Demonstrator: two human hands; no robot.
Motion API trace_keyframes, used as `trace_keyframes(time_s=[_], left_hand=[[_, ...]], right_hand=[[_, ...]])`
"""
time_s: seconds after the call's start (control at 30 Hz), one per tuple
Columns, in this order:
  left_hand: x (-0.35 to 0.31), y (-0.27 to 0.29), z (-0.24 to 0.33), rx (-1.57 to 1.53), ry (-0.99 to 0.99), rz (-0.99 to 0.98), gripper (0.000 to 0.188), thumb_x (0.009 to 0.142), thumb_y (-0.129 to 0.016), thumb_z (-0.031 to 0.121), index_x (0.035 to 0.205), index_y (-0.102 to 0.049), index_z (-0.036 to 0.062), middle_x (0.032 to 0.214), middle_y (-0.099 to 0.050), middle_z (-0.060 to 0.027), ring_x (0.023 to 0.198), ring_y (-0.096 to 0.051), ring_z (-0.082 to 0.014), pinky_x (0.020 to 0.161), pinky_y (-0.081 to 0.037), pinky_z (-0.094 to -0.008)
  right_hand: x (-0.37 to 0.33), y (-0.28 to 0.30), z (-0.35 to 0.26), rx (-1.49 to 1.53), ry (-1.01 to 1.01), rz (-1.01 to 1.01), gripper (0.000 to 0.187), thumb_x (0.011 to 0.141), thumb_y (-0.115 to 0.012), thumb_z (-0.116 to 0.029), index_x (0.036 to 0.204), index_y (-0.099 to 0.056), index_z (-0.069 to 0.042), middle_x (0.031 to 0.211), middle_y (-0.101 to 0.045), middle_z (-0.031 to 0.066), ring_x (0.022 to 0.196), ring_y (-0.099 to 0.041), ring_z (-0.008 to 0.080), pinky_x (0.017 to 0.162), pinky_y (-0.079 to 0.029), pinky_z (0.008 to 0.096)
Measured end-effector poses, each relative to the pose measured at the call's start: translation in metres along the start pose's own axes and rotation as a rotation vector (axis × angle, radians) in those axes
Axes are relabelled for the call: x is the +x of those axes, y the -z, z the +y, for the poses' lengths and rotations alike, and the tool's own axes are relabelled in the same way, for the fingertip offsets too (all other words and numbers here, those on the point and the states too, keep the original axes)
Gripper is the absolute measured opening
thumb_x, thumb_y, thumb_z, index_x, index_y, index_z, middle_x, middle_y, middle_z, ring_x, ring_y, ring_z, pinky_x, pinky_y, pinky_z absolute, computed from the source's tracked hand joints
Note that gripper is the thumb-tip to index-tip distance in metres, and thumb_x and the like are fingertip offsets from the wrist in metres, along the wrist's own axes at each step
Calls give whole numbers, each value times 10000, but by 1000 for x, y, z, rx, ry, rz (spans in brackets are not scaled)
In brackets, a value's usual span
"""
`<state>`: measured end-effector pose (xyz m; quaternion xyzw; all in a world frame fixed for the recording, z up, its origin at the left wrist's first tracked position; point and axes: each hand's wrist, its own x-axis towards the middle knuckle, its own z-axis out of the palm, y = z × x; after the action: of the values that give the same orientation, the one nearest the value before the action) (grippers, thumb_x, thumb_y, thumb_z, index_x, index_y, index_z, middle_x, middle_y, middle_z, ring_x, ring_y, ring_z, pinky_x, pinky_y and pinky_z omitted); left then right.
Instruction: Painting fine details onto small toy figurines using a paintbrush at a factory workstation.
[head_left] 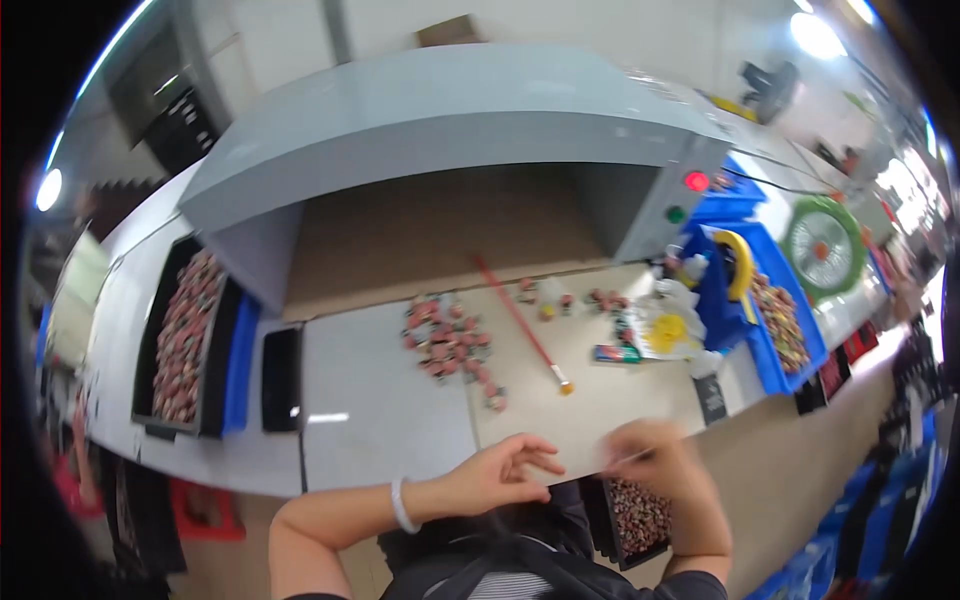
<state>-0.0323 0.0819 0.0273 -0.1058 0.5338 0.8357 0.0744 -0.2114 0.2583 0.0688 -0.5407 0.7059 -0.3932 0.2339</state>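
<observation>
My left hand [508,470], with a pale band on its wrist, hovers over the table's front edge. Its fingers are loosely bent and apart, and nothing shows in them. To its right my right hand [655,458] is curled in a pinch and blurred by motion; a thin light sliver shows at its fingertips, too smeared to name. Ahead of both hands lies a red-handled brush [520,322], its tip toward me. A loose spread of small reddish-pink pieces [447,340] lies to the brush's left, apart from both hands.
A grey open-fronted box with red and green buttons [440,130] spans the back. Filled trays stand left [185,340] and right [780,325]; another filled tray [640,518] sits below the table edge. A small battery-like cylinder [617,354], a yellow-stained wrapper [668,325] and a green fan [824,250] are right.
</observation>
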Motion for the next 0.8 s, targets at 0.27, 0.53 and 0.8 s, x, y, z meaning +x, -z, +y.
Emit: trace_keyframes(time_s=[0.27, 0.53, 0.8], left_hand=[[48, 122, 36, 1091, -526, 786, 126, 731, -646, 153, 788, -653, 41, 816, -616, -72, 751, -556, -247, 684, -441, -354], [81, 146, 53, 1691, -99, 998, 170, 710, -673, 234, 816, -676, 100, 833, -566, -57, 892, -493, -235, 807, -358, -384], [22, 108, 46, 330, -309, 563, 207, 828, -553, 53, 1030, -511, 31, 907, -572, -75, 752, -624, -198, 648, -505, -309]], right_hand=[[-16, 260, 181, -490, -222, 922, 269, 803, -641, -163, 1005, -579, 3, 784, -602, 46, 680, -551, 123, 607, -434, 225], [37, 121, 68, -408, -15, 959, 339, 827, -583, -111, 1159, -539, -59, 759, -503, -6, 639, -448, 42, 559, -355, 182], [102, -26, -2, 153, -38, 111, 224, 757, -598, 3, 977, -603, -36, 699, -513, -19, 567, -404, 28, 506, -317, 177]])
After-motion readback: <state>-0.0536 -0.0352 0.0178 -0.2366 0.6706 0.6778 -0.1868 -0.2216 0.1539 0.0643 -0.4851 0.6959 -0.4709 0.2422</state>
